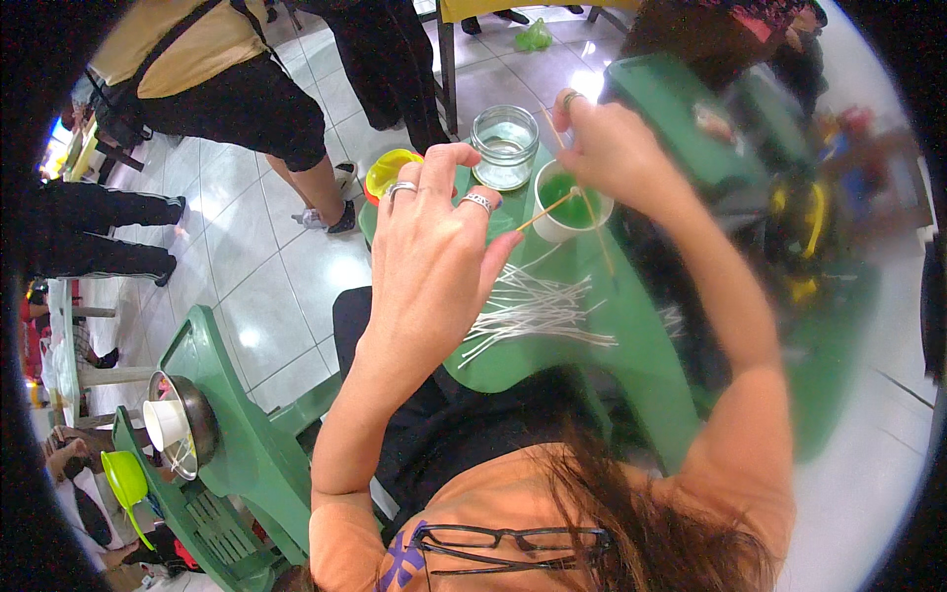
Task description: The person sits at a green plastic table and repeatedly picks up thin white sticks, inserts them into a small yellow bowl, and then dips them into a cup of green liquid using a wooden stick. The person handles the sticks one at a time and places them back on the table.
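My left hand point(433, 237) hovers over the green writing tablet point(510, 374) of a chair, its thumb and forefinger pinching the end of a thin wooden stick point(544, 212). Above the cup, my right hand point(610, 144) grips a second thin stick point(549, 127), which slants down across the cup's mouth. The sticks meet at a small pale spot over the green contents of the white cup point(556, 231); whether they are tied there I cannot tell. Behind the cup stands a clear glass jar point(505, 148). Several white strings, like wicks point(540, 318), lie loosely on the tablet near me.
A yellow and orange container point(388, 174) sits at the tablet's left edge. To the left, another green chair point(251, 436) bears a metal bowl point(194, 425) and a white cup point(164, 424); a lime-green dipper point(124, 477) is beside them. People stand nearby on the tiled floor point(274, 303).
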`<move>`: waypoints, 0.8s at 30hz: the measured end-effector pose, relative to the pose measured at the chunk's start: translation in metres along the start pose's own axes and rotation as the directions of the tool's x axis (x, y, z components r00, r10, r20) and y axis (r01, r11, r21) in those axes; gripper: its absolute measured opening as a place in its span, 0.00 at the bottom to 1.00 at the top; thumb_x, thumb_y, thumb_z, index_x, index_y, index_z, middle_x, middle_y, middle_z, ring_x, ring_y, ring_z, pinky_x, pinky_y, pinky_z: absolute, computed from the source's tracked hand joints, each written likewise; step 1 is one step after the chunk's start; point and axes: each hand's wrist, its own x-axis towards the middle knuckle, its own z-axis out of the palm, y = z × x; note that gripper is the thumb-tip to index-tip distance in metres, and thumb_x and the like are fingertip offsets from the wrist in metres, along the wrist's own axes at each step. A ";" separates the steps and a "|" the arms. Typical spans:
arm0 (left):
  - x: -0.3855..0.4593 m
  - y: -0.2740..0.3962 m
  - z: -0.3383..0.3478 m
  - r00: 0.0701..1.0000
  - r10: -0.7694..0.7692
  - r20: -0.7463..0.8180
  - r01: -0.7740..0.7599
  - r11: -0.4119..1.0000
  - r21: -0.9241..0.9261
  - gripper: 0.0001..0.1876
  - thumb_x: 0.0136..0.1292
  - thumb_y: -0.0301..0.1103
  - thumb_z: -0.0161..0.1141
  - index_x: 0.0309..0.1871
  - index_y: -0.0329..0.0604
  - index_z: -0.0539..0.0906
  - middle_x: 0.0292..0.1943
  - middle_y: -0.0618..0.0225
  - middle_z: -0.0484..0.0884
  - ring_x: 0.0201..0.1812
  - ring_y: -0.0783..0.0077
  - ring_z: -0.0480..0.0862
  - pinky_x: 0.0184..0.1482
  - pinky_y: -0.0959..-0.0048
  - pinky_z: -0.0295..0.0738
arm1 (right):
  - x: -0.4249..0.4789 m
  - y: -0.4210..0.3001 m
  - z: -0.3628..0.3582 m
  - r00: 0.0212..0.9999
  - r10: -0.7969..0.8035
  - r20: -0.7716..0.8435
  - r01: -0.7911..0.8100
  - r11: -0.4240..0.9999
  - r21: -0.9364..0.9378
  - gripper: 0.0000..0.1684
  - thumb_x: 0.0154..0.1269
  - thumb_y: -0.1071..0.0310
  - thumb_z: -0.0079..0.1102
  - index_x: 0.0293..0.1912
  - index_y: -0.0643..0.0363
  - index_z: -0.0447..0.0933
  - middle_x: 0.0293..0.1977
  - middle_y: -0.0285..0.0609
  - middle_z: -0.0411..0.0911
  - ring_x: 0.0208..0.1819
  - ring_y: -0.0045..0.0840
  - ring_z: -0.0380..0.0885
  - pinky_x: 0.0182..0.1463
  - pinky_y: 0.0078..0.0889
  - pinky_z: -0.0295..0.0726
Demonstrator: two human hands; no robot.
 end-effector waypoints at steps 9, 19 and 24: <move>0.000 0.002 -0.002 1.000 -0.010 -0.009 0.010 1.000 0.002 0.13 0.47 0.32 0.68 0.34 0.36 0.79 0.48 0.60 0.71 0.48 0.56 0.73 0.50 0.63 0.69 | -0.001 -0.001 -0.001 1.000 -0.005 -0.017 0.005 0.999 0.040 0.14 0.47 0.73 0.58 0.38 0.59 0.71 0.23 0.48 0.77 0.27 0.42 0.78 0.33 0.40 0.75; -0.003 0.001 -0.005 1.000 -0.022 -0.017 0.019 0.991 -0.134 0.11 0.48 0.29 0.66 0.35 0.37 0.80 0.48 0.61 0.73 0.43 0.60 0.75 0.46 0.65 0.71 | -0.023 0.003 -0.064 0.997 -0.018 -0.071 0.031 0.981 0.193 0.16 0.46 0.76 0.57 0.39 0.60 0.70 0.25 0.49 0.76 0.31 0.33 0.79 0.34 0.34 0.75; 0.006 0.006 -0.008 0.993 -0.105 -0.046 0.064 0.840 -0.538 0.13 0.53 0.27 0.64 0.42 0.38 0.79 0.45 0.66 0.75 0.39 0.75 0.75 0.43 0.76 0.72 | -0.055 -0.010 -0.101 0.998 0.008 -0.059 0.025 0.839 0.544 0.10 0.51 0.76 0.59 0.33 0.57 0.68 0.25 0.29 0.68 0.26 0.11 0.68 0.29 0.15 0.68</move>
